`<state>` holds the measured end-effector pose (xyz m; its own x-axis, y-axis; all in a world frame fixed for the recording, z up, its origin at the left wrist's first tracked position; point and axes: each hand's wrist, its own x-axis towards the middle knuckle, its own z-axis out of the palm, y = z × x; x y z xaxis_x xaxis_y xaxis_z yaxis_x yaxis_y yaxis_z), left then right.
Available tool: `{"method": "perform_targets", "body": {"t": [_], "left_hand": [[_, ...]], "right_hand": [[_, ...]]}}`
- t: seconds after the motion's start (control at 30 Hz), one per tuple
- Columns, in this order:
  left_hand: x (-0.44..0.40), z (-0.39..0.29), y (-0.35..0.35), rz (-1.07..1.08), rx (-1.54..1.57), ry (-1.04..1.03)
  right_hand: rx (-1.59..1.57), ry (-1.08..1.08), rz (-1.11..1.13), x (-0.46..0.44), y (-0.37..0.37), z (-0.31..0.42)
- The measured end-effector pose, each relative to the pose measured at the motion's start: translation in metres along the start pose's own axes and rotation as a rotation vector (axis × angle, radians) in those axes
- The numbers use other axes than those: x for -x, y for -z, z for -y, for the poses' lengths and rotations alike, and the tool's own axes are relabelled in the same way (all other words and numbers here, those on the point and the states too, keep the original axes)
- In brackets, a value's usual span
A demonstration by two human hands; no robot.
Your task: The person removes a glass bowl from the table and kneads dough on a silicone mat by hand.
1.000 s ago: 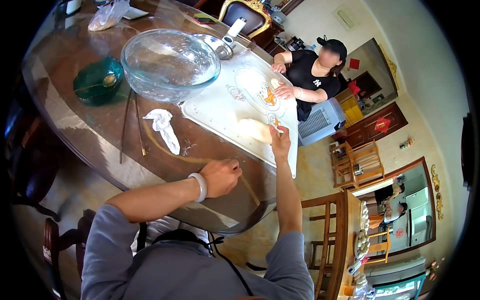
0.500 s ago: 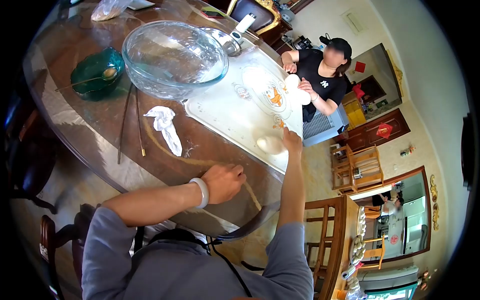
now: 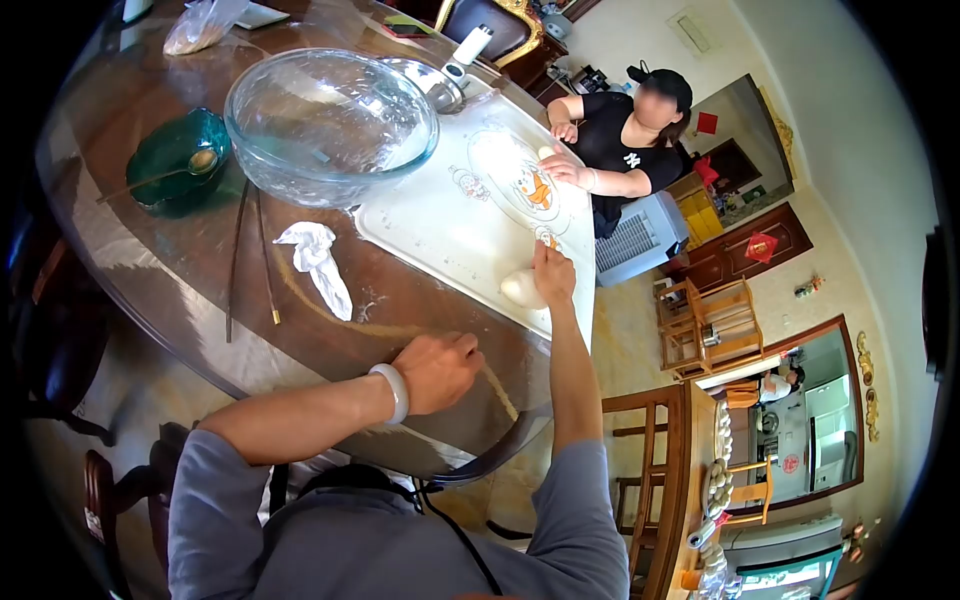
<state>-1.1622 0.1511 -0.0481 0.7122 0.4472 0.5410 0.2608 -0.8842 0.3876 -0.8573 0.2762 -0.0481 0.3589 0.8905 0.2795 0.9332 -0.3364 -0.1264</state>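
My right hand (image 3: 553, 274) is on the white tray (image 3: 430, 245), its fingers curled closed against a smooth lump of white dough (image 3: 521, 289). The dough bulges out on the thumb side; the part under my palm is hidden. Nearer to me, my left hand (image 3: 440, 372) rests in a loose fist on the brown table (image 3: 400, 430), with a pale bangle (image 3: 392, 392) on its wrist. No object shows in it. Across the tray, a co-worker's hand (image 3: 570, 172) rests on another white dough piece (image 3: 546, 153).
A large glass bowl (image 3: 330, 185) overlaps the tray's left end, beside a metal bowl (image 3: 425, 85). Further left are a green bowl (image 3: 170, 185) with a spoon, two dark sticks (image 3: 237, 265) and a crumpled white cloth (image 3: 318, 268). A wooden shelf (image 3: 665, 480) holds several white rounds.
My right hand has shifted slightly forward and bends more over the dough. The co-worker has lowered the dough from in front of the chest to the tray. The view has shifted a little.
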Motion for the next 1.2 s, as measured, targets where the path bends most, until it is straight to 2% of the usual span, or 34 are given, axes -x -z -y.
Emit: {"method": "perform_targets", "body": {"t": [0.27, 0.37, 0.57, 0.77, 0.9, 0.93, 1.03, 1.2], "left_hand": [[0.000, -0.002, 0.002, 0.014, 0.028, 0.021], [0.001, 0.000, -0.005, -0.015, 0.031, -0.008], [0.001, -0.003, -0.006, 0.002, 0.038, 0.029], [0.001, 0.000, 0.001, -0.023, 0.028, 0.037], [0.004, 0.004, -0.008, -0.085, 0.037, -0.014], [0.004, 0.004, -0.008, -0.065, 0.038, -0.004], [0.003, 0.000, -0.004, -0.015, 0.050, 0.029], [0.002, -0.003, -0.007, 0.010, 0.052, 0.012]], "right_hand": [[-0.069, 0.017, 0.001, -0.006, -0.009, 0.000], [0.012, -0.026, 0.131, -0.009, 0.000, 0.006], [0.033, -0.035, 0.099, -0.022, -0.005, 0.005], [0.008, 0.111, -0.045, 0.000, 0.006, 0.009], [0.080, 0.248, 0.057, 0.024, 0.049, 0.021], [0.112, 0.276, 0.005, 0.027, 0.054, 0.018], [0.144, 0.249, 0.085, 0.029, 0.063, 0.021], [-0.114, 0.319, -0.115, 0.020, 0.002, 0.012]]}}
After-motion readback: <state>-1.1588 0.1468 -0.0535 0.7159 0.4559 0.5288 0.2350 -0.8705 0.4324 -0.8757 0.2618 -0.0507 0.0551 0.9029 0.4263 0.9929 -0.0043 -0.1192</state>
